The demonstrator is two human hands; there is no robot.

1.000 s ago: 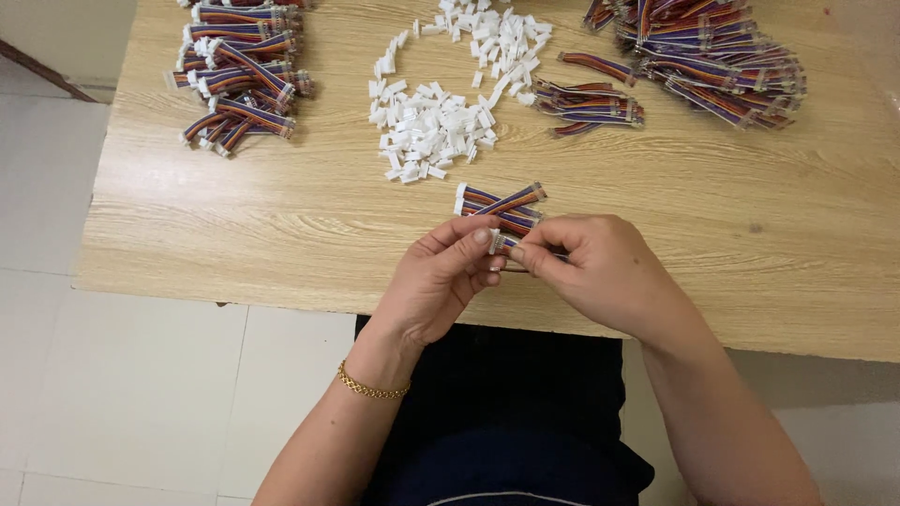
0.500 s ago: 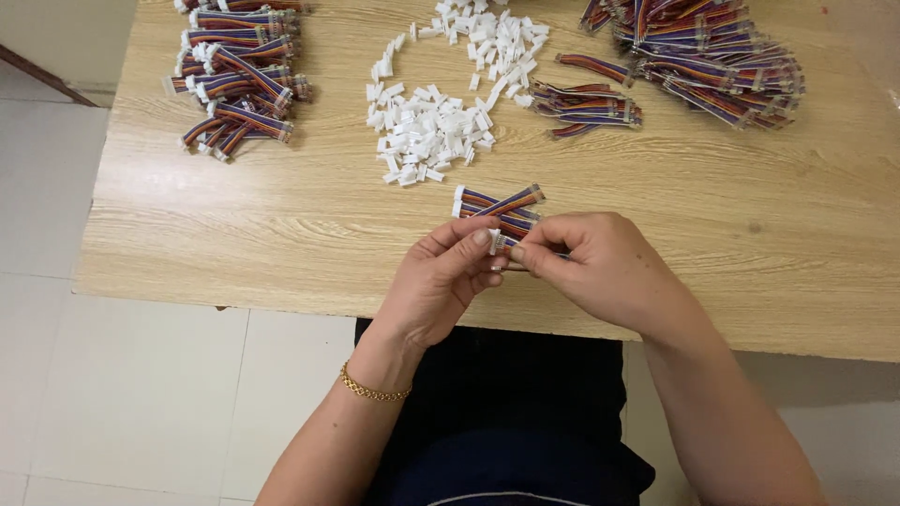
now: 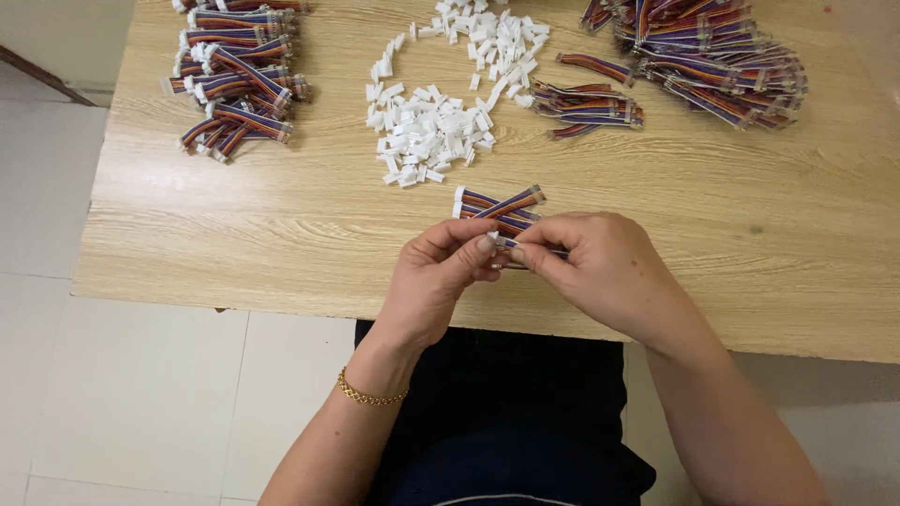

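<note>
- The short ribbon cable (image 3: 511, 245) I am working on is a flat strip of thin, many-coloured wires, and I hold it just above the near edge of the counter (image 3: 281, 225).
- It sits between my two hands, pinched at the tips of my thumbs and forefingers; most of its length is hidden under my right hand (image 3: 600, 272).
- My left hand (image 3: 441, 281) has its fingers drawn together, thumb and forefinger closed on a small white piece at the cable's end; I cannot tell its exact shape.
- My right hand's fingers are likewise closed on the cable, the other fingers curled in over it.
- Just beyond my fingertips a small bundle of cables (image 3: 499, 203) lies flat on the counter, with white plastic ends.
- Farther out, in the middle, lies a loose heap of small white plastic connectors (image 3: 431, 131), blocky and glossy.
- At the far left lies a pile of cables with white ends (image 3: 239, 80); at the far right a larger pile of cables (image 3: 712, 56), with a few strays (image 3: 586, 103) beside the connectors.
- The counter is pale wood with a lengthwise grain; a thin gold bracelet (image 3: 370, 394) circles my left wrist.
</note>
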